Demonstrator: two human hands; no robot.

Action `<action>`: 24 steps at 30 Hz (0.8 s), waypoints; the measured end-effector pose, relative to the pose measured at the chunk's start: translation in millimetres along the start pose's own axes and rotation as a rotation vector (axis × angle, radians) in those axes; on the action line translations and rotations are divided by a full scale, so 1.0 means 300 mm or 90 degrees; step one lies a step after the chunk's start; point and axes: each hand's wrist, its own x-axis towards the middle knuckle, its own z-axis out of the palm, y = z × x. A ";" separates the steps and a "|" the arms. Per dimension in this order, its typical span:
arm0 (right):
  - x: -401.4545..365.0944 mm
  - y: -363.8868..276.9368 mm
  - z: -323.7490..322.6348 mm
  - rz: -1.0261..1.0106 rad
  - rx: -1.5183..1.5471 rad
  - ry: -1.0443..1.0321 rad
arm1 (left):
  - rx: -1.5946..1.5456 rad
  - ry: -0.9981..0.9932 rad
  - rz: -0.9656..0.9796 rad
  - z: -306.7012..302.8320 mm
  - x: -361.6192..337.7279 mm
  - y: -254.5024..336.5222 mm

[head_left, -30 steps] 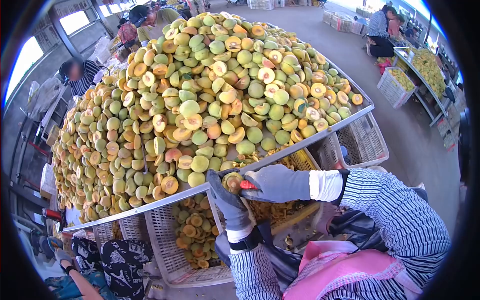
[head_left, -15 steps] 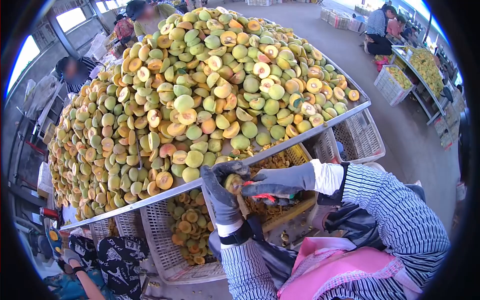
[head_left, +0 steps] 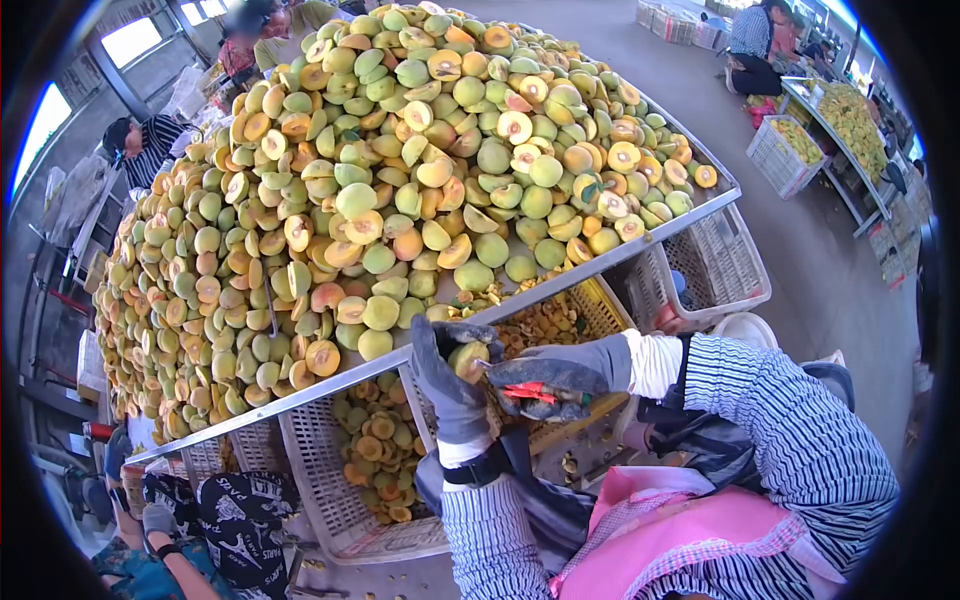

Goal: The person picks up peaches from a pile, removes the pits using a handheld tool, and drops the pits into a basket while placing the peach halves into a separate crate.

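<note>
In dark gloves, both my hands meet just off the metal edge of the fruit table. A yellow-green peach half (head_left: pixel 467 362) sits in my left hand (head_left: pixel 447 385), fingers curled round it. My right hand (head_left: pixel 560 372) grips a small red-handled tool (head_left: pixel 531 391), its thin metal end pointing at the peach half. The tool's tip is partly hidden at the fruit. Beyond them rises a large heap of peaches (head_left: pixel 380 230), many cut in halves, some showing stones. Under my hands is a yellow crate (head_left: pixel 604 300) with scraps of fruit and stones.
The table's metal rim (head_left: pixel 590 268) runs diagonally before me. A white crate of peach halves (head_left: pixel 318 490) stands below left, another white crate (head_left: pixel 740 265) at the right. A co-worker's gloved hand (head_left: pixel 158 522) is at lower left. Other people work behind the heap and at a far table (head_left: pixel 850 150).
My right hand has drawn slightly back and lower, showing more of the red handle and the peach half. The view shifted a little. A co-worker's hands at lower left moved.
</note>
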 end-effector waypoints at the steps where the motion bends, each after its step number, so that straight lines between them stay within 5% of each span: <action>1: -0.005 -0.002 -0.002 0.000 -0.141 0.070 | -0.001 -0.002 -0.005 0.001 -0.014 0.005; 3: 0.005 0.022 -0.040 -0.005 -0.125 0.045 | -0.067 -0.019 -0.053 0.008 -0.025 0.014; 4: 0.006 0.031 -0.046 0.026 0.024 -0.049 | -0.276 -0.114 -0.272 0.000 -0.036 0.034; 5: 0.007 0.038 -0.046 0.054 0.175 -0.143 | -0.277 -0.115 -0.269 0.014 -0.037 0.049; 7: 0.006 0.041 -0.033 0.033 0.206 -0.176 | -0.297 0.075 -0.192 0.034 -0.029 0.082; 9: 0.010 0.027 -0.009 0.026 0.044 -0.033 | -0.192 0.060 -0.132 -0.004 -0.006 0.098; 10: -0.021 -0.029 0.029 0.002 -0.173 0.060 | -0.351 -0.016 -0.286 -0.011 0.005 0.108; 12: -0.022 -0.037 0.021 0.004 -0.191 0.073 | -0.531 -0.105 -0.521 -0.029 0.056 0.152; 15: -0.017 -0.021 -0.016 0.035 -0.098 0.014 | -0.547 -0.024 -0.378 0.020 -0.026 0.063; 17: -0.001 -0.004 -0.017 0.079 0.157 -0.193 | -0.451 -0.024 -0.276 0.018 -0.021 0.073; 19: -0.003 -0.004 -0.023 0.091 0.160 -0.175 | -0.375 -0.044 -0.269 0.025 -0.045 0.055; 21: -0.009 -0.029 -0.008 0.048 -0.148 0.045 | -0.377 -0.092 -0.256 0.007 -0.014 0.063; 24: -0.016 -0.017 -0.044 0.093 -0.058 -0.025 | -0.490 -0.153 -0.291 -0.005 0.015 0.101</action>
